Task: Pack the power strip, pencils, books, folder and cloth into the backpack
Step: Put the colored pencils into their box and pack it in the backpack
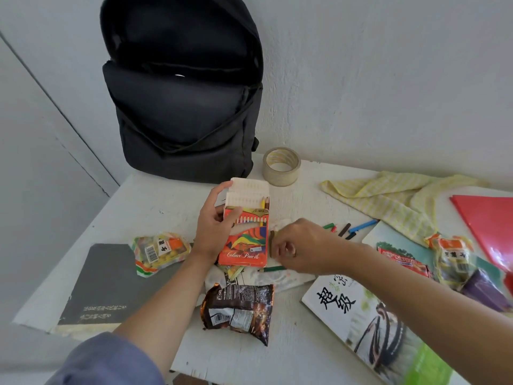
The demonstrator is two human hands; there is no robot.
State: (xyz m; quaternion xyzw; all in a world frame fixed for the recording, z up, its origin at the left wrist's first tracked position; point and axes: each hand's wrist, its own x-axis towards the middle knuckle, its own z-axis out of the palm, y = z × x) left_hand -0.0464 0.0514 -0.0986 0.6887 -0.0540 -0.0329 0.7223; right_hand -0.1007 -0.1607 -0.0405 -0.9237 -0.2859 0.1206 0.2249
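White table (166,190), as I watch it from the head camera; every place is given from the colour pencil box (244,240) at its middle. Black backpack (183,107): upright behind the box against the wall, main compartment unzipped and gaping. Grey book (111,284): flat, left of the box and nearer the camera. White book (369,323) with large black characters: flat, right of the box and nearer the camera. Yellow checked cloth (388,198): crumpled, well right of the box and behind it. Red folder (491,218): farther right than the cloth. Dark snack packet (238,309): just in front of the box. Left hand (213,229): thumb and fingers curled round the box's left side, flap up, a few pencil tips showing. Right hand (302,245): fingers curled in a pinch just right of the box. Tape roll (281,166): behind the box, beside the backpack. Loose pencils (363,225): lying right of the box, beyond the right hand. Brown pencil (272,243): I see it held in that pinch, just beside the box's right edge.
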